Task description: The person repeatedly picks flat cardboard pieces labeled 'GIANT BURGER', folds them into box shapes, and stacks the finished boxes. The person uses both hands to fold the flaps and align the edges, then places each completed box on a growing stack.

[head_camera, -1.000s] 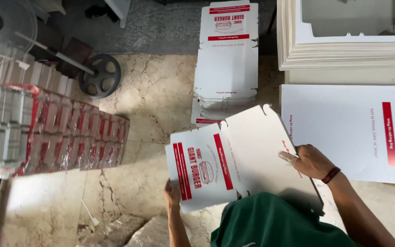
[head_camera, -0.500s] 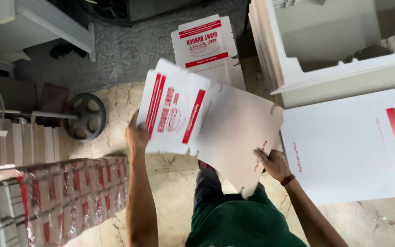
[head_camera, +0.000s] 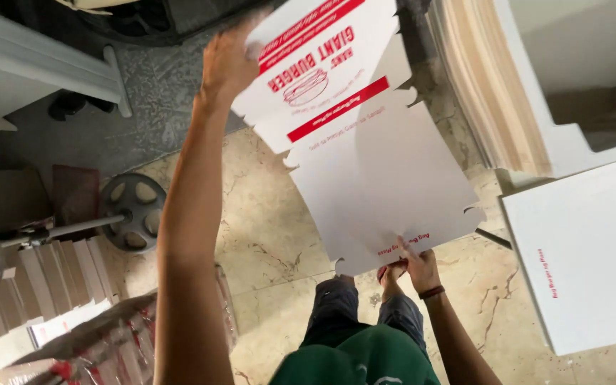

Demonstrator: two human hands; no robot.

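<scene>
The supporting surface was a beige marble floor (head_camera: pixel 272 235) with dark veining, which met a grey speckled floor section (head_camera: pixel 144 135) toward the top of the view. A round black fan base (head_camera: pixel 131 212) with oval cut-outs rested on the marble at the left, with a grey pole running out from it. Flat cartons in a fanned stack (head_camera: pixel 51 274) lay at the lower left, and plastic-wrapped bundles (head_camera: pixel 101 349) with red printing lay just beside them. A large white cardboard sheet (head_camera: pixel 579 257) with small red print lay flat at the right. Behind it, a tall stack of white sheets (head_camera: pixel 493 93) stood on the floor
</scene>
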